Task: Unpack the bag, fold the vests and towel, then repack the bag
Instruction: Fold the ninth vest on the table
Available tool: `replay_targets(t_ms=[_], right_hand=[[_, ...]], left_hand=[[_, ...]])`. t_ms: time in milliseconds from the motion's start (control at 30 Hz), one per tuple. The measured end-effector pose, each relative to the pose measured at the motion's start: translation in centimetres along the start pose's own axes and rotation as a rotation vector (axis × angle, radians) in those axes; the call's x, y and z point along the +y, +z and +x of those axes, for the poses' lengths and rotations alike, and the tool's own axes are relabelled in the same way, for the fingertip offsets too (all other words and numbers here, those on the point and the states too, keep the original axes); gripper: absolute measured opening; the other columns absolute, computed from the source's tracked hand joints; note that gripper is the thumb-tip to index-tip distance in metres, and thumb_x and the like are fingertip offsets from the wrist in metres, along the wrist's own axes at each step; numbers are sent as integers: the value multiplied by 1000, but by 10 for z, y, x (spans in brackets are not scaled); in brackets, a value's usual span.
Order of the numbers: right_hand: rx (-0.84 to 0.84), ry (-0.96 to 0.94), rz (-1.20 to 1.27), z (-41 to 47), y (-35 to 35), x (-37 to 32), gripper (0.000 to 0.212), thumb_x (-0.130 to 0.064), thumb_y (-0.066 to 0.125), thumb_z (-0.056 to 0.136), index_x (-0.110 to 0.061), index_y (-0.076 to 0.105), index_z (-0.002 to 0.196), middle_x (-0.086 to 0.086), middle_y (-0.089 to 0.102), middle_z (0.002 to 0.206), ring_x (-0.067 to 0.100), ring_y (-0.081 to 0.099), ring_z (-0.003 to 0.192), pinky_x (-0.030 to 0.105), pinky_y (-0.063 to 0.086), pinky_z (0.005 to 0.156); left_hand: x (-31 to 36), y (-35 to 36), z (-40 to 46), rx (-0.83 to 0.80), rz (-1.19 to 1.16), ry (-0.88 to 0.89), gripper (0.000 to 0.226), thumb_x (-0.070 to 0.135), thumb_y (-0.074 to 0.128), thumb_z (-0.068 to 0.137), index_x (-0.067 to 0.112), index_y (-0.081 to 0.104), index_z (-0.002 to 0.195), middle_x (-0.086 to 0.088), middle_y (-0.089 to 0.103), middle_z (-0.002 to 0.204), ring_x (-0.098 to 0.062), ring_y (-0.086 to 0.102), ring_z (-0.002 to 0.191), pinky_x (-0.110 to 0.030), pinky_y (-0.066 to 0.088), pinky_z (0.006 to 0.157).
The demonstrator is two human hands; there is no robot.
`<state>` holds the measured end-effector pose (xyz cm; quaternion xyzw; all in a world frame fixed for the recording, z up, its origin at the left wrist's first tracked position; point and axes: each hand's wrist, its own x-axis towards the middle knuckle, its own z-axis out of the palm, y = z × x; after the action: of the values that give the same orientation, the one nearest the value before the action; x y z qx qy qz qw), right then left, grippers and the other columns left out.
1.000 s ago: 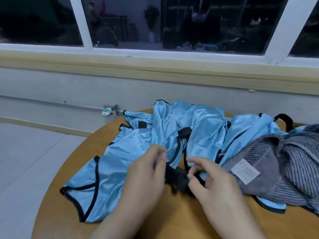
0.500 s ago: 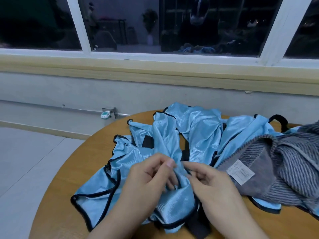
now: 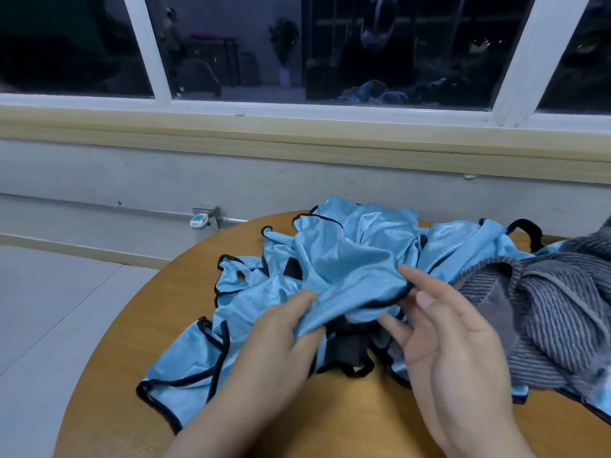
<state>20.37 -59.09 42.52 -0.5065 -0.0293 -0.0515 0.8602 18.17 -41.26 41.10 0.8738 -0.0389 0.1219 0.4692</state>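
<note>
Risk from here: slippery blue vests [image 3: 347,259], tangled in one heap at the worktop [image 3: 109,401] centre, sliding off the rim at 8 o'clock, pulled by the loose trailing hem. Also likely: two vests lifted as one, black trim edges being interlocked. Left hand [image 3: 274,345] at 6 o'clock, fingers [image 3: 297,302] curled and pinching a fold of blue cloth. Right hand [image 3: 459,342] just beside at 5 o'clock, fingers [image 3: 420,279] spread and straight, touching the hem, clamped on nothing. Count: one grey striped towel [image 3: 555,309] at 3 o'clock, partly over the heap; vests several, exact number impossible to tell; no bag clearly visible.
</note>
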Motion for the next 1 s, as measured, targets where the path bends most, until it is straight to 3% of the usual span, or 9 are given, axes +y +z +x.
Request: replay_targets(t_ms=[200, 300, 333, 367, 400, 500, 567, 833, 1000], right_hand=[[-172, -113, -661, -2, 2, 14, 69, -4, 71, 91, -54, 49, 133, -18, 56, 119, 8, 63, 94, 21, 52, 79], [-233, 22, -818, -1, -1, 17, 70, -27, 74, 91, -60, 38, 141, -12, 64, 98, 3, 60, 73, 14, 45, 71], [-232, 53, -876, 0, -3, 19, 63, -33, 74, 91, -59, 42, 139, -11, 64, 82, 3, 58, 68, 15, 43, 67], [-217, 47, -915, 0, -4, 19, 53, -34, 74, 90, -57, 51, 133, -10, 62, 70, 4, 56, 64, 16, 41, 64], [-186, 22, -925, 0, -4, 19, 40, -31, 74, 90, -53, 60, 122, -12, 61, 63, 5, 56, 62, 16, 41, 60], [-105, -17, -800, -2, -4, 12, 23, -17, 68, 93, -40, 74, 91, -16, 73, 75, 7, 68, 74, 18, 50, 65], [-93, -43, -733, -4, -2, 6, 21, -17, 64, 96, -31, 76, 86, -12, 75, 78, 5, 68, 74, 16, 49, 64], [-14, 13, -630, -4, 0, 1, 28, -21, 56, 101, -20, 68, 76, 1, 53, 52, 15, 48, 46, 27, 37, 47], [-74, -3, -615, -6, 1, -1, 32, -16, 55, 100, -27, 69, 74, -13, 53, 49, 5, 41, 43, 17, 32, 42]], left_hand=[[32, -14, -6, -36, -668, -228, 36, 41, 62, 89, 8, 73, 83, -14, 75, 88, -28, 73, 86, -35, 59, 79], [17, -16, -15, 34, -789, -331, 63, 30, 94, 65, -3, 46, 41, -22, 48, 45, -8, 59, 42, -10, 46, 51], [14, -15, -14, 72, -818, -336, 46, -43, 57, 53, 2, 49, 50, -21, 44, 43, -9, 56, 44, -9, 45, 55], [13, -19, -11, 41, -808, -372, 79, 45, 88, 6, 2, 51, 61, -23, 50, 49, -19, 59, 57, -9, 45, 65], [13, -20, -6, 77, -873, -406, 27, 23, 69, 73, -1, 55, 73, -27, 60, 67, -26, 62, 71, -24, 50, 79], [13, -14, 7, 183, -723, -383, 27, 39, 70, 84, 16, 68, 97, -8, 75, 101, -30, 70, 96, -51, 52, 93], [16, -15, 7, 278, -558, -262, 16, 38, 65, 97, 35, 66, 113, 13, 76, 99, -8, 72, 96, -37, 55, 88], [18, -14, 2, 178, -395, -152, 36, 3, 62, 97, 35, 72, 111, 20, 74, 104, 6, 66, 99, -11, 48, 78], [18, -9, -7, -94, -211, -29, 39, 44, 72, 84, 53, 58, 119, 27, 66, 116, 10, 59, 109, -5, 43, 87]])
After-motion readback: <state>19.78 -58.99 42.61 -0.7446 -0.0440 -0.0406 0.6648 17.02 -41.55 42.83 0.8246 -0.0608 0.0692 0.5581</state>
